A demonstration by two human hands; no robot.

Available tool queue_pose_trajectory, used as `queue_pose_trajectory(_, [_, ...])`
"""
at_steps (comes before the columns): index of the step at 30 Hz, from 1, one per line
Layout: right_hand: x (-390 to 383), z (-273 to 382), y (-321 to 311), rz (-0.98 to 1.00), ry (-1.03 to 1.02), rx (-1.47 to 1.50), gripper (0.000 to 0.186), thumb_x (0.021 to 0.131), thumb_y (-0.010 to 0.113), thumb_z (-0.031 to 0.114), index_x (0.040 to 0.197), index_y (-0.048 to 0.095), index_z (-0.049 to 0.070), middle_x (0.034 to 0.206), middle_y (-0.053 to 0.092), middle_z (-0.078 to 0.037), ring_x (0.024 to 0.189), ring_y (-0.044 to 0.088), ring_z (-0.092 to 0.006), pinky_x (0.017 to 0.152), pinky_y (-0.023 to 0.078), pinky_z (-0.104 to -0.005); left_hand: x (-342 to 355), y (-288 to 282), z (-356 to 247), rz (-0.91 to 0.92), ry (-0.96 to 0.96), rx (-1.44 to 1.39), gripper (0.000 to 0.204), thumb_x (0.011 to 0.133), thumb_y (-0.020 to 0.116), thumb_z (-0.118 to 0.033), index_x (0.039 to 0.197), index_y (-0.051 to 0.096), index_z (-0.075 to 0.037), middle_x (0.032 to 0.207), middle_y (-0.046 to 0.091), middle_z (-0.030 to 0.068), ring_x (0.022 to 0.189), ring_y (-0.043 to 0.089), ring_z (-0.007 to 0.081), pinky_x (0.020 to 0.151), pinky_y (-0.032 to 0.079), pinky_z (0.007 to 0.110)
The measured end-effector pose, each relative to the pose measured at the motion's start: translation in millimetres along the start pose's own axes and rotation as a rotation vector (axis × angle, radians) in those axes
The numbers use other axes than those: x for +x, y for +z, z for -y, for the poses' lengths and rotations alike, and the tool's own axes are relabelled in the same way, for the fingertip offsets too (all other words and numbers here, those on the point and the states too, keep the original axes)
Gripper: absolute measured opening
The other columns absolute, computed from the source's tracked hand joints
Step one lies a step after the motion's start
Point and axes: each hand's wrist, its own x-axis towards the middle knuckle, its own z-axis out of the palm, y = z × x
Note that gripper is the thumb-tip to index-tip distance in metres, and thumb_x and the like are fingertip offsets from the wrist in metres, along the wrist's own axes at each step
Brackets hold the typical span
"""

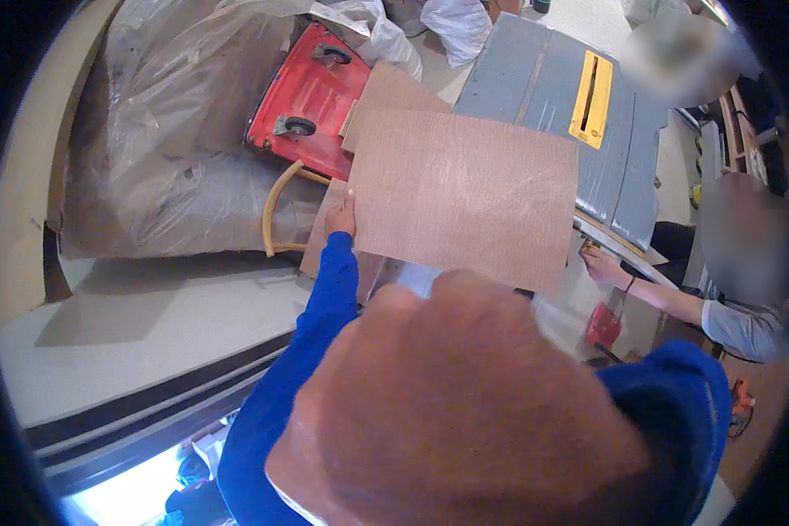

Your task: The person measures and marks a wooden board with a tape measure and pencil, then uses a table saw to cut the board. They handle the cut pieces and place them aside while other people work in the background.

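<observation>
A thin wooden panel with a light brown grain is in front of me. My left hand grips its left edge, thumb lying on the face and the other fingers hidden behind. My right hand is raised very close to the camera, large and blurred, covering the lower middle of the view. Its fingers cannot be made out clearly, and whatever lies behind it is hidden. Another brown panel shows beyond the far left corner of the held one.
A grey table-saw top with a yellow insert stands far right. Another person's hand is by its near edge, close to a red object. At left are a red caster platform, a curved wooden piece and plastic-wrapped cardboard.
</observation>
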Motion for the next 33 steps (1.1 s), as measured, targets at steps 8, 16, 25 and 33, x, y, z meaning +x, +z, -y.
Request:
queue_pose_trajectory(8, [-16.9,-11.6,-7.8,-0.048,0.066,-0.051,0.027,0.082,0.072,0.033,0.070,0.064,0.011,0.067,0.061,-0.008,0.066,0.065,-0.0246,0.056,0.051,-0.0387,-7.8,-2.3,-21.7,-0.070,-0.037,-0.333,0.079,0.094,0.055,-0.064,0.091,0.072,0.012,0.082,0.069,0.0312,0.077,0.067,0.0362,0.080,0.050,0.047])
queue_pose_trajectory(16, [-20.7,-18.1,-24.2,-0.048,0.182,-0.082,0.025,0.080,0.074,0.033,0.070,0.064,0.012,0.066,0.061,-0.006,0.064,0.064,-0.0226,0.054,0.050,-0.0371,5.6,-0.9,4.2,-0.063,-0.049,-0.190,0.085,0.093,0.049,-0.070,0.089,0.071,0.012,0.102,0.066,0.0361,0.099,0.065,0.0453,0.092,0.047,0.049])
queue_pose_trajectory(25, [-212.2,-41.2,163.1,0.075,1.351,0.265,0.031,0.090,0.065,0.036,0.083,0.071,0.005,0.080,0.069,-0.019,0.080,0.068,-0.0398,0.070,0.053,-0.0507,-3.2,-5.1,-16.7,0.016,-0.077,-0.293,0.083,0.091,0.058,-0.068,0.098,0.069,0.014,0.092,0.070,0.0293,0.089,0.066,0.0334,0.085,0.049,0.047])
queue_pose_trajectory(33, [-337.1,-0.8,323.0,-0.234,1.951,0.292,0.042,0.095,0.062,0.042,0.091,0.067,0.000,0.085,0.071,-0.022,0.081,0.070,-0.0389,0.073,0.054,-0.0476,16.5,12.2,-0.8,-0.037,0.032,-0.429,0.081,0.093,0.056,-0.066,0.076,0.066,0.013,0.072,0.066,0.0240,0.067,0.057,0.0302,0.071,0.046,0.048])
